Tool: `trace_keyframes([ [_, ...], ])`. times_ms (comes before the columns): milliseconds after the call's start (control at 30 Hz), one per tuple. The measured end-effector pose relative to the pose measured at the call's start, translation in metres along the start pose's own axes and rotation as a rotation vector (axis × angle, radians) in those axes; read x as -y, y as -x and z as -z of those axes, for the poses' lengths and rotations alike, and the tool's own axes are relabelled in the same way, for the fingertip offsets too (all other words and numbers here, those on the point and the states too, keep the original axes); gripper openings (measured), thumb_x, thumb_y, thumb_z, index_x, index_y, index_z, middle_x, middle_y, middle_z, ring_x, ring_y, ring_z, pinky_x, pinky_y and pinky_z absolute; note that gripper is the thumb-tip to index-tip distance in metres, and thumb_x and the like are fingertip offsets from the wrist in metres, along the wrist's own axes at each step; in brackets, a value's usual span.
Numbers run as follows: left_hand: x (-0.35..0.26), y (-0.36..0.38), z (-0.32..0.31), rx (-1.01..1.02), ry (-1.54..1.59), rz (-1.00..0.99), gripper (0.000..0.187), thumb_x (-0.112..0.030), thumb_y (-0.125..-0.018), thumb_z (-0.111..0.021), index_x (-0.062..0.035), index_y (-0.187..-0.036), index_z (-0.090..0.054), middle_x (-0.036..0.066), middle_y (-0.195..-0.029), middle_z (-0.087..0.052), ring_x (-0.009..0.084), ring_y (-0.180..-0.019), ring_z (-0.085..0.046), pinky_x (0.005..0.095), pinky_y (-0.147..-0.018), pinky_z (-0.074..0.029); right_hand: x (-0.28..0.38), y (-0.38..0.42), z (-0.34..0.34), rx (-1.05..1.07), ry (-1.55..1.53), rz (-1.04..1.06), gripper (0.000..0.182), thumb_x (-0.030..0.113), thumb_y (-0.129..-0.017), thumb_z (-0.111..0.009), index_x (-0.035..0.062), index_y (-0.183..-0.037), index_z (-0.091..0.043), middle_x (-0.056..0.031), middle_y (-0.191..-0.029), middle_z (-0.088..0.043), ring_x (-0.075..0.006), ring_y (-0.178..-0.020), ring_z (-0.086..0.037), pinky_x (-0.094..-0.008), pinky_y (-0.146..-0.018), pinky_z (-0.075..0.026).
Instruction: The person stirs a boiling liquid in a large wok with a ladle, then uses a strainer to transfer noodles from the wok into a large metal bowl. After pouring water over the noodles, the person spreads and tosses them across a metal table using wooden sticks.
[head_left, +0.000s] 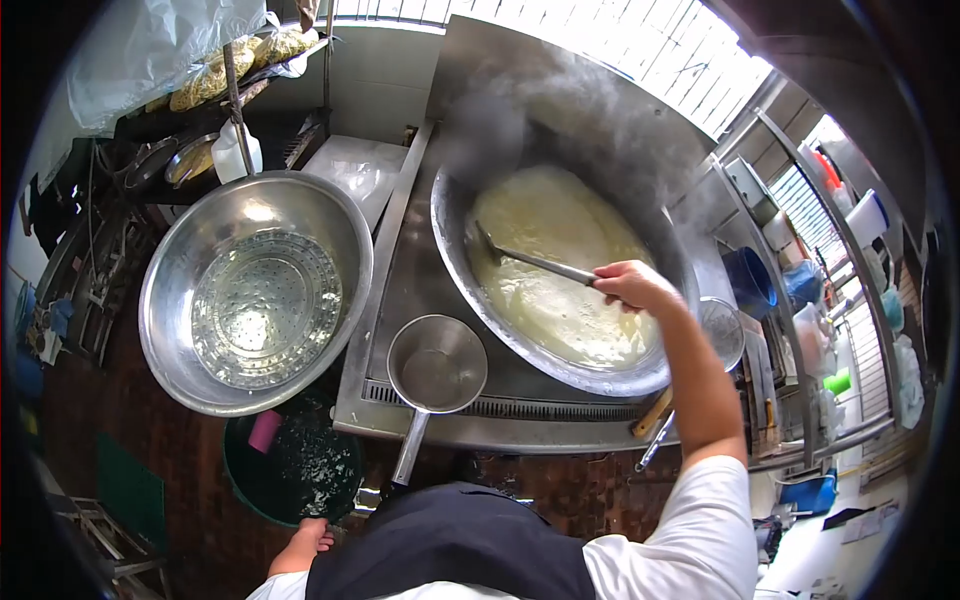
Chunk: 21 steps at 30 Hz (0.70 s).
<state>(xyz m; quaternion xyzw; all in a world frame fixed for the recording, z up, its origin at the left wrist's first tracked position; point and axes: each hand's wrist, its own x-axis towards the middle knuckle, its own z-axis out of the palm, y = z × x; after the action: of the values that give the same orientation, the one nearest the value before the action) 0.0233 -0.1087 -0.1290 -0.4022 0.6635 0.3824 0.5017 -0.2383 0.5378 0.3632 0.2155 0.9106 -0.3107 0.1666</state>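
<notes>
Steaming pot [600,378] (saucepan [437,362] just beside)

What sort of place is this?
Probably a commercial or other large-batch kitchen: a huge pot of steaming pale liquid sits on a steel counter, with a wide metal basin nearby, and the right hand holds a long-handled utensil in the liquid.
</notes>
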Motion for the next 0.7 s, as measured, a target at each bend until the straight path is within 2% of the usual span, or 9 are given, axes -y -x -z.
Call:
trace_keyframes([
  [67,-0.021,-0.005,-0.001,-0.008,-0.031,0.012,0.036,-0.038,-0.093,-0.053,-0.0107,-0.116,-0.059,0.013,-0.096,-0.069,0.0276,-0.073,-0.068,0.0453,-0.063,-0.056,0.002,0.031,0.035,0.046,0.029,0.017,0.035,0.025,-0.089,-0.067,0.0117,-0.121,-0.068,0.0005,-0.07,-0.064,-0.0055,-0.047,-0.048,-0.0222,-0.04,-0.038],
  [233,-0.093,-0.001,-0.021,-0.04,0.152,-0.175,0.026,-0.027,-0.091,-0.055,-0.0092,-0.109,-0.064,0.011,-0.089,-0.069,0.0262,-0.069,-0.067,0.0431,-0.059,-0.053,0.043,0.073,0.069,0.142,0.135,-0.083,0.034,0.022,-0.09,-0.066,0.0117,-0.123,-0.067,0.0006,-0.072,-0.065,-0.0038,-0.047,-0.047,-0.0205,-0.041,-0.038],
  [300,-0.118,-0.025,-0.029,0.05,0.202,-0.266,0.024,-0.023,-0.09,-0.056,-0.0063,-0.103,-0.066,0.011,-0.087,-0.068,0.0257,-0.066,-0.065,0.0424,-0.056,-0.05,0.042,0.056,0.066,0.201,0.185,-0.112,0.034,0.023,-0.09,-0.066,0.015,-0.124,-0.067,0.0014,-0.073,-0.066,-0.0042,-0.048,-0.047,-0.0212,-0.042,-0.038],
  [433,-0.125,-0.05,-0.053,-0.005,0.214,-0.475,0.024,-0.023,-0.09,-0.056,-0.0045,-0.1,-0.067,0.009,-0.085,-0.067,0.0253,-0.063,-0.062,0.041,-0.053,-0.048,0.037,-0.012,0.021,0.182,0.343,-0.131,0.033,0.026,-0.084,-0.068,0.0176,-0.116,-0.071,-0.0002,-0.073,-0.068,-0.0097,-0.05,-0.053,-0.0259,-0.046,-0.044],
  [500,-0.121,-0.015,-0.055,0.033,0.307,-0.308,0.025,-0.023,-0.09,-0.056,-0.0045,-0.104,-0.067,0.009,-0.089,-0.066,0.0246,-0.067,-0.061,0.0398,-0.056,-0.048,0.028,-0.053,-0.004,0.128,0.417,-0.082,0.033,0.024,-0.08,-0.067,0.0158,-0.112,-0.072,-0.0025,-0.072,-0.069,-0.0118,-0.052,-0.058,-0.028,-0.051,-0.049],
  [567,-0.094,-0.009,-0.054,-0.007,0.204,-0.31,0.037,-0.031,-0.091,-0.056,-0.0083,-0.12,-0.061,0.008,-0.102,-0.065,0.0249,-0.08,-0.063,0.0431,-0.06,-0.051,0.018,-0.099,-0.022,0.063,0.505,-0.028,0.03,0.021,-0.08,-0.066,0.0157,-0.109,-0.073,-0.0073,-0.072,-0.069,-0.0158,-0.05,-0.06,-0.0308,-0.05,-0.051],
  [600,-0.073,-0.017,-0.057,-0.076,0.299,-0.323,0.04,-0.032,-0.091,-0.057,-0.0087,-0.124,-0.058,0.009,-0.103,-0.066,0.0257,-0.083,-0.065,0.046,-0.061,-0.053,0.007,-0.128,-0.024,0.076,0.505,-0.021,0.03,0.021,-0.08,-0.066,0.0157,-0.109,-0.073,-0.0073,-0.072,-0.069,-0.0158,-0.05,-0.06,-0.0308,-0.05,-0.051],
  [633,-0.072,0.023,-0.053,-0.104,0.218,-0.129,0.041,-0.032,-0.091,-0.057,-0.0063,-0.124,-0.057,0.012,-0.103,-0.067,0.0276,-0.083,-0.067,0.0475,-0.064,-0.055,-0.008,-0.163,-0.024,-0.004,0.608,-0.001,0.029,0.02,-0.079,-0.065,0.0151,-0.107,-0.074,-0.0077,-0.074,-0.07,-0.0172,-0.052,-0.062,-0.0311,-0.051,-0.052],
  [700,-0.034,0.024,-0.047,-0.066,0.165,0.077,0.041,-0.032,-0.092,-0.057,-0.0054,-0.124,-0.055,0.016,-0.102,-0.067,0.0294,-0.079,-0.068,0.0471,-0.063,-0.055,-0.036,-0.229,-0.022,-0.145,0.675,-0.011,0.026,0.016,-0.078,-0.061,0.0133,-0.1,-0.075,-0.0096,-0.08,-0.072,-0.0211,-0.058,-0.068,-0.0323,-0.057,-0.055],
])
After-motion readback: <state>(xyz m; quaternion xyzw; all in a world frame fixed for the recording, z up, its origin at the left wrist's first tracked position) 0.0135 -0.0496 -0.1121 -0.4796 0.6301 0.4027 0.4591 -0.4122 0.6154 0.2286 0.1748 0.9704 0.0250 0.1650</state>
